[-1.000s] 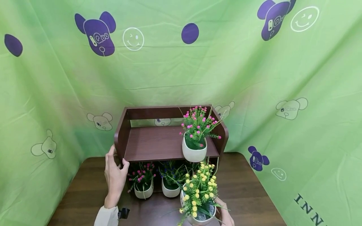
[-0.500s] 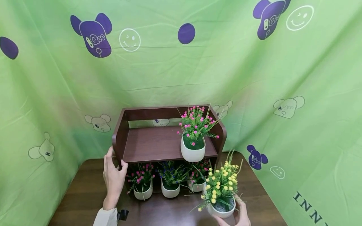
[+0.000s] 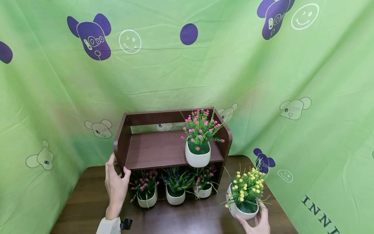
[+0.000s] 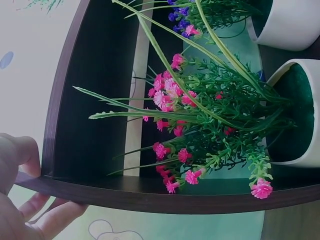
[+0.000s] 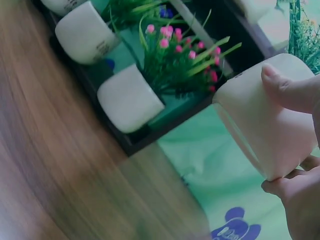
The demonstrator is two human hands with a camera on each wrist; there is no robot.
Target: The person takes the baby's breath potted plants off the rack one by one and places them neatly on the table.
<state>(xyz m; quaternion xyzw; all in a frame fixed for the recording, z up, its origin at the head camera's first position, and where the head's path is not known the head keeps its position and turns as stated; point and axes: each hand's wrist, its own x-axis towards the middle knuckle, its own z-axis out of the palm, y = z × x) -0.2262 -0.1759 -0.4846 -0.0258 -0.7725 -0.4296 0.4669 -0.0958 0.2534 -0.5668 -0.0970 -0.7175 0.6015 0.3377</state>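
Note:
My right hand (image 3: 258, 219) holds a white pot of yellow artificial flowers (image 3: 246, 187), right of the shelf. The right wrist view shows thumb and fingers on opposite sides of that white pot (image 5: 270, 120), which is off the table. With the left hand (image 3: 115, 187) I grip the left side panel of a dark brown two-tier shelf (image 3: 157, 149). In the left wrist view the thumb and fingers of the left hand (image 4: 30, 195) lie on either side of the panel's edge. A white pot of pink flowers (image 3: 198, 152) stands at the right of the upper tier.
On the lower tier stand a left pot of pink flowers (image 3: 147, 195), a middle pot of blue flowers (image 3: 175, 195) and a right pot of pink flowers (image 3: 203, 190). The wooden table (image 3: 79, 201) bears the shelf. A green printed cloth (image 3: 163, 78) hangs behind and at both sides.
My right hand has carried the yellow flower pot rightward, away from the shelf front, uncovering the lower right pot. The left hand keeps its grip on the shelf; the view has shifted slightly.

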